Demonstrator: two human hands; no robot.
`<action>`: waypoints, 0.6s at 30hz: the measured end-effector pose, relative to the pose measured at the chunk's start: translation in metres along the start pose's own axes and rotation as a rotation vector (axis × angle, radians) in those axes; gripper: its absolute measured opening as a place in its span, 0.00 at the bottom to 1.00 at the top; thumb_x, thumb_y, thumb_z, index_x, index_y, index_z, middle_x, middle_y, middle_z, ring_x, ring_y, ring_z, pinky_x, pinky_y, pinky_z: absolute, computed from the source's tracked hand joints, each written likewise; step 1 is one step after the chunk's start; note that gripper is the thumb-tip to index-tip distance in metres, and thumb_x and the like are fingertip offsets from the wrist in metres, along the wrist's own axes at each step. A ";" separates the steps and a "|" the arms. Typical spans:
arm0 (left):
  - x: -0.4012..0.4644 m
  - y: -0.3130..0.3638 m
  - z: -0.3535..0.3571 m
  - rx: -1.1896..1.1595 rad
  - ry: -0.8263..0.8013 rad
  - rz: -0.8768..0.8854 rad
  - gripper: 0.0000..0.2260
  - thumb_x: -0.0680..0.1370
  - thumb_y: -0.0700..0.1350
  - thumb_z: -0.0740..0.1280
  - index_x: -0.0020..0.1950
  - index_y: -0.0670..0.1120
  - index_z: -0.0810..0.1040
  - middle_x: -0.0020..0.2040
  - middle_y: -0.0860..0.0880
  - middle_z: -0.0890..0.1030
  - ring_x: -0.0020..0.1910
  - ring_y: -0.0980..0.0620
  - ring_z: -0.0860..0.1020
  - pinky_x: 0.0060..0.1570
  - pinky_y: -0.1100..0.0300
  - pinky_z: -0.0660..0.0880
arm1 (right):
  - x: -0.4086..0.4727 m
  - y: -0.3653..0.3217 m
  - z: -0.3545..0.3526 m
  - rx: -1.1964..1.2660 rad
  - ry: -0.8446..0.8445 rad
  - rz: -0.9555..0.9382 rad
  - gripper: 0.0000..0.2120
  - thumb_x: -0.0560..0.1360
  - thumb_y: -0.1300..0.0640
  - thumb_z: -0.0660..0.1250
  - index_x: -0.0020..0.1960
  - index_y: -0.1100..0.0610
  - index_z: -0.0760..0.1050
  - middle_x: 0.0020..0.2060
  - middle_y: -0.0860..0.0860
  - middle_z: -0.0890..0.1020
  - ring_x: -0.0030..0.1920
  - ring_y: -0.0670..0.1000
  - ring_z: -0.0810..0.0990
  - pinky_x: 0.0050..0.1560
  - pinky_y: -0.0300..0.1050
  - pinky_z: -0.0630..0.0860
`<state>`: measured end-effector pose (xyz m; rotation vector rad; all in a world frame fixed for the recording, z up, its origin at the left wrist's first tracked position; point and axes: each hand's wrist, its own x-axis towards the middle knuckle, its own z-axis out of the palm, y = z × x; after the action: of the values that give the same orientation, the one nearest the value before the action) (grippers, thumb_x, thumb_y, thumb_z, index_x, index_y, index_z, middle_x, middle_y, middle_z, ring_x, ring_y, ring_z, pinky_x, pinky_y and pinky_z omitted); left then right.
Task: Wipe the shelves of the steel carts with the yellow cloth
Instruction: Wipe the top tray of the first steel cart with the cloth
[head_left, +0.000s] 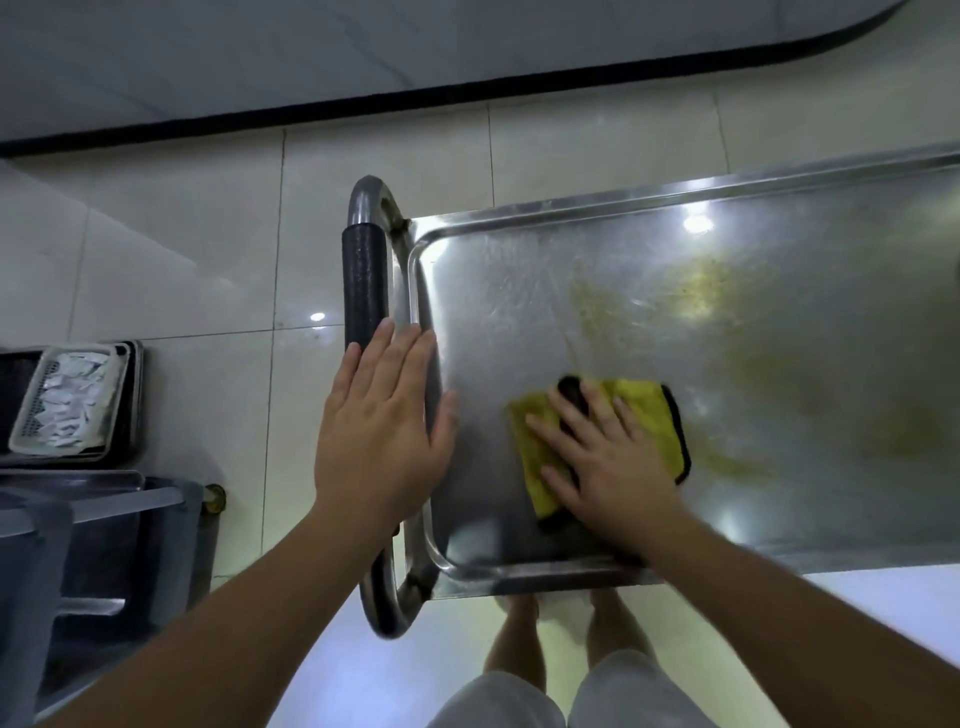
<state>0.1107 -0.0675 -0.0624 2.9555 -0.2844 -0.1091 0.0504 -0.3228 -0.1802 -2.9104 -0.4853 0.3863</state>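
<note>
Yellow cloth (649, 415) lies flat on the steel cart's top shelf (779, 312), near its front left corner. Right hand (608, 462) presses it with spread, straight fingers. Left hand (384, 415) rests open on the shelf's rim beside the black-sleeved handle (363, 286).

No readable text, label, brand, number or sign anywhere in view

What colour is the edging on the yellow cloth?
Black edging on the yellow cloth, clearest along its right side in the head view.
</note>
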 end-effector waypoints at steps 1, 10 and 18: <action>0.000 0.000 0.000 0.001 0.001 0.004 0.28 0.84 0.57 0.54 0.82 0.47 0.64 0.82 0.49 0.66 0.84 0.51 0.54 0.82 0.47 0.50 | 0.029 0.010 -0.010 -0.009 -0.002 0.028 0.28 0.81 0.36 0.57 0.80 0.39 0.63 0.83 0.46 0.59 0.83 0.58 0.52 0.80 0.63 0.54; 0.002 0.003 -0.002 0.064 -0.035 -0.026 0.30 0.84 0.60 0.53 0.83 0.49 0.61 0.83 0.50 0.63 0.84 0.53 0.52 0.83 0.50 0.46 | 0.213 0.080 -0.082 -0.014 -0.155 0.172 0.31 0.83 0.32 0.43 0.83 0.38 0.42 0.84 0.45 0.39 0.82 0.57 0.34 0.81 0.64 0.43; 0.003 0.008 -0.003 0.092 -0.043 -0.049 0.29 0.83 0.60 0.54 0.82 0.47 0.63 0.81 0.48 0.65 0.84 0.51 0.54 0.83 0.48 0.49 | 0.094 0.060 -0.050 0.024 -0.129 0.131 0.30 0.83 0.34 0.47 0.84 0.38 0.50 0.84 0.46 0.46 0.84 0.56 0.40 0.81 0.62 0.46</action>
<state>0.1122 -0.0754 -0.0578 3.0549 -0.2288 -0.1703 0.1681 -0.3526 -0.1659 -2.9152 -0.3053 0.5972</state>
